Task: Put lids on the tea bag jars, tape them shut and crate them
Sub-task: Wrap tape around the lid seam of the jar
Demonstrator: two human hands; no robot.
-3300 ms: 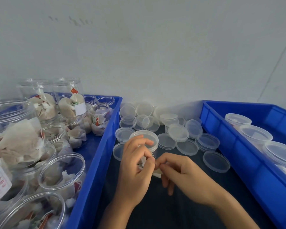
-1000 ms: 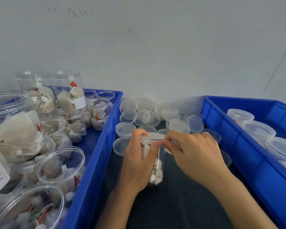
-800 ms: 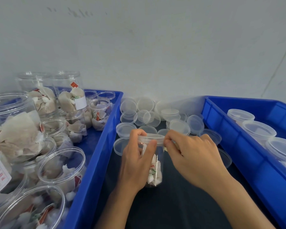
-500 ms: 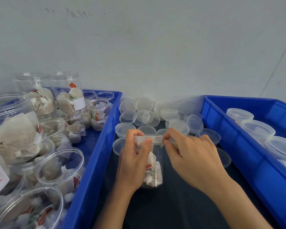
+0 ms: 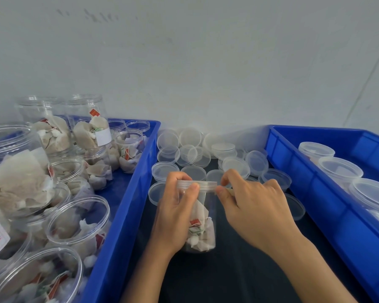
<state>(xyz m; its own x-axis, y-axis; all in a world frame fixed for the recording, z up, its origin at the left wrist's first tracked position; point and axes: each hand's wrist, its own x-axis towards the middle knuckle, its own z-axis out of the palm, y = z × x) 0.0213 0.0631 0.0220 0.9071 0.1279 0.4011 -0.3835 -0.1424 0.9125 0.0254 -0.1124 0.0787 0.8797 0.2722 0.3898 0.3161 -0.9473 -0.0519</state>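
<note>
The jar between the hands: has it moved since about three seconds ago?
Yes. The jar now stands upright on the dark mat nearer the person, below the loose lids; earlier it sat higher, among them.

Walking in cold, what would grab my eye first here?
Two bare hands in the middle: the left hand grips a clear plastic jar of tea bags, while the right hand pinches at its lid rim. Behind lie loose clear round lids; on the left, a blue plastic crate crowded with open jars.
</note>
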